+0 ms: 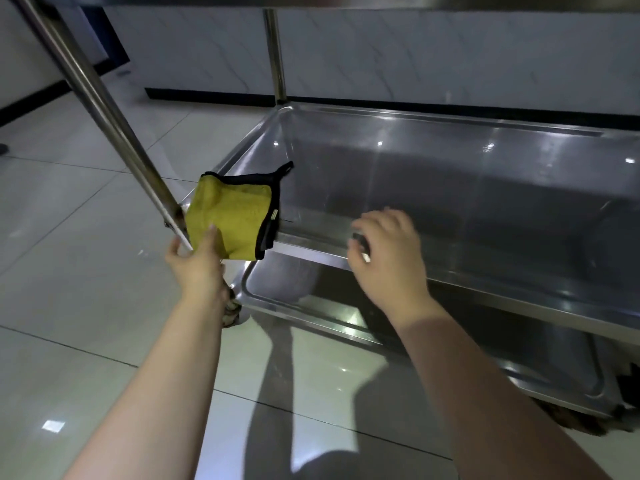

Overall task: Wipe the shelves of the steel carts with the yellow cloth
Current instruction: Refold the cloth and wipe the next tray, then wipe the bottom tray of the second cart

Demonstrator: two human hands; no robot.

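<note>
Now, your left hand (197, 261) pinches the cloth (232, 216) by its lower edge, thumb on top. The cloth is half folded at the front left corner of the middle shelf (450, 188), just beside the post (104, 109) and partly out over the rim. To wipe well, bring it fully inside the rim, spread it flat under your palm, and draw long overlapping strokes from this corner toward the far right, then run the folded edge along the rounded corners where grime would gather. Your right hand (388, 247) is over the front rim with fingers loosely curled and nothing held; rest it there to steady the cart, since it stands on wheels. It may already touch the rim, but the glare there makes that hard to tell. The shelf's right end is cut off by the frame, and the lower shelf (311, 299) is mostly hidden beneath it. Of the top shelf only a dark underside edge shows. Reflections mask any dirt on the steel.
</note>
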